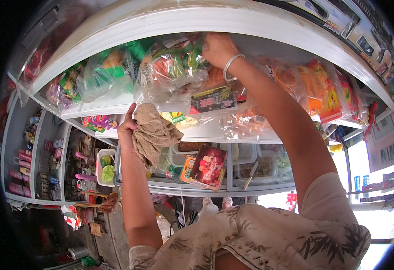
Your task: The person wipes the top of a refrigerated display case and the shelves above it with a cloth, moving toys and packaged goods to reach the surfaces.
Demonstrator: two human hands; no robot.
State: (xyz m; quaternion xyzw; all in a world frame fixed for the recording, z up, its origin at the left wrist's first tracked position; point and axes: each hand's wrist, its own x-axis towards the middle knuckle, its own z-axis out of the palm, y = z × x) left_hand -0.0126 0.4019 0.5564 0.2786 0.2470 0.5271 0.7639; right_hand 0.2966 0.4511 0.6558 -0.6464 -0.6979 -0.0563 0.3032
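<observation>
My left hand [127, 126] grips a crumpled brown cloth [153, 131] just below the front edge of a white shelf [95, 106]. Higher up, my right hand [220, 49] reaches in among bagged goods on that shelf, its fingers curled. A clear plastic bag with green and red packets [170, 67] lies right beside those fingers. What the fingertips touch is hard to make out, so a grip on the bag is uncertain. Below my right wrist, a dark printed package [214, 99] leans over the shelf edge.
Orange and red packets [318, 91] stand at the right. Below, a glass-topped case [197, 189] bears two printed boxes [208, 167] and a knife [251, 175]. A white basket [106, 168] with green produce hangs left of it. A white upper shelf edge [197, 20] runs above my hands.
</observation>
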